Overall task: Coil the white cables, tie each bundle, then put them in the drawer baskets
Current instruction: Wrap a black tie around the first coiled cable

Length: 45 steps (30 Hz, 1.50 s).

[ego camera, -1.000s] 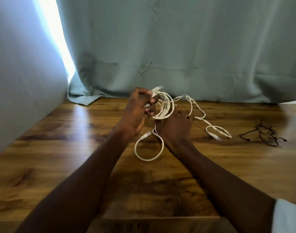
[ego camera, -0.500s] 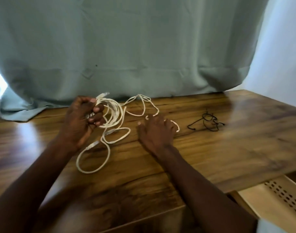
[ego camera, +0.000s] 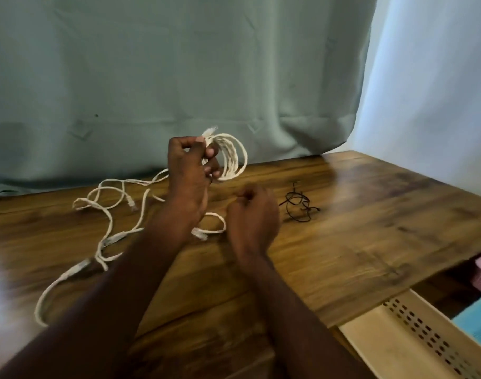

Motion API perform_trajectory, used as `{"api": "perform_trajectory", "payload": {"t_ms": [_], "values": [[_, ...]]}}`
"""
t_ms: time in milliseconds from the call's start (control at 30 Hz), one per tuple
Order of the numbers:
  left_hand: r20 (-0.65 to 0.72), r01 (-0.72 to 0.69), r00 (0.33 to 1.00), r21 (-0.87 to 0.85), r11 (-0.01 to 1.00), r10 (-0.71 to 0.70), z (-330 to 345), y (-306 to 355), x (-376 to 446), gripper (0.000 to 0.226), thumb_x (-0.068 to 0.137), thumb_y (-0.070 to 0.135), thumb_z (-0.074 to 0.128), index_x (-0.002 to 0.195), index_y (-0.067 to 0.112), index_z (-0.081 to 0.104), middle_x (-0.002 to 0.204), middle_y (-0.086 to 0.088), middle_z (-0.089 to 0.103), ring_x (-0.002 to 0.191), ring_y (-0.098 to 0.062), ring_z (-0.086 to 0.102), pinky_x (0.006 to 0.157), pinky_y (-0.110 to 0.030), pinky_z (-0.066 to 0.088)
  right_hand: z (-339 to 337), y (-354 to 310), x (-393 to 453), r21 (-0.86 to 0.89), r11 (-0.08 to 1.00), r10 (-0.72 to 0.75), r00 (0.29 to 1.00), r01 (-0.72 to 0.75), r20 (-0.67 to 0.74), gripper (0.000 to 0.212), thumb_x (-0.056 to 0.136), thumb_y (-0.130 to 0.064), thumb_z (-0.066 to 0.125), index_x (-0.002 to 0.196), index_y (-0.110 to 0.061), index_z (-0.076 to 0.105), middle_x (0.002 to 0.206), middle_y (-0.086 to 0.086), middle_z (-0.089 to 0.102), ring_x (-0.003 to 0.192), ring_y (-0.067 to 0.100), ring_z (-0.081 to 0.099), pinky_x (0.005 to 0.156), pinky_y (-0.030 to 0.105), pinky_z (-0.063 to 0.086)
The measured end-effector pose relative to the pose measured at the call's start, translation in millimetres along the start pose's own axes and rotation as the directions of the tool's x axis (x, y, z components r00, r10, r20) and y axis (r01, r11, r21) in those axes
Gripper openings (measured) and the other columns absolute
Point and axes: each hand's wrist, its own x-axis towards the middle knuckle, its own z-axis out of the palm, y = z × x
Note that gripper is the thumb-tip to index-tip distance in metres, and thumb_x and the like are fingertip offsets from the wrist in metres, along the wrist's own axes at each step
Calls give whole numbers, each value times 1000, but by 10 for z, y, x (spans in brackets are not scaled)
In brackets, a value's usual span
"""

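— Table (ego camera: 357, 228) first, then: wood, glossy, with a grey-green curtain (ego camera: 179, 77) hanging down behind it. What lies on it?

— Mostly the loose cable (ego camera: 108, 217), white, sprawling across the left half in slack loops, its plugs lying here and there. It looks light and limp, springy enough to unwind if let go, I'd say.

— And the drawer?

— Open at the lower right, under the table edge. A cream basket (ego camera: 414, 332) with a perforated wall sits in it, with something blue and something pink beyond.

— Where is the wound part?

— The coil (ego camera: 234, 157) is held up above the table by the left hand (ego camera: 191, 170), fingers curled round one side of the loops, a plug sticking out at the top. That's the sensible place to hold it: across all the turns at once.

— The right hand (ego camera: 251, 214)?

— Low, just above the wood, fingers curled in. Whether it pinches a strand I cannot tell; the view is blurred.

— Anything in the way?

— A small tangle of black ties (ego camera: 299, 206) lies just beyond that hand. The slack on the left could snag on its own plugs as it gets drawn in.
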Motion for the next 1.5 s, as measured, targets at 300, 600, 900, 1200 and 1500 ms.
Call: {"api": "perform_trajectory", "payload": {"t_ms": [300,600,900,1200,1500], "values": [[-113,32,994,263,964,-2,-103,-778,-8,10,108,14,46,100,19,43,72,-6,56,50,-11,45,47,-27,35,-274,463,861,-529,847,-7,996,53,88,35,95,-43,50,106,-17,72,124,9,60,117,33,55,97,49,39],[-66,42,998,321,946,-22,-118,-745,-22,2,108,17,46,108,17,44,81,-9,60,60,-14,52,48,-25,42,-62,561,747,-781,590,53,956,203,289,59,95,-59,52,128,-11,60,136,15,54,126,35,50,104,57,40],[-62,13,998,280,960,5,-128,-534,-89,5,108,19,48,106,18,43,78,-5,59,56,-10,51,47,-23,41,-153,590,757,-776,613,93,963,145,254,54,91,-48,61,129,-10,57,133,13,56,125,35,49,101,56,37],[-76,53,997,304,951,-32,-135,-533,-86,3,108,18,48,106,19,46,79,-4,61,52,-4,56,46,-22,43,-211,540,751,-718,658,39,941,228,335,40,91,-36,71,124,-18,61,128,10,65,127,32,51,104,53,37],[-56,56,998,283,958,-42,-182,-517,-43,1,108,16,45,109,16,45,74,-3,58,48,-4,50,47,-25,40,-163,526,794,-530,797,-193,953,291,233,41,94,-20,66,135,-21,58,134,8,55,126,29,46,100,43,39]]}}
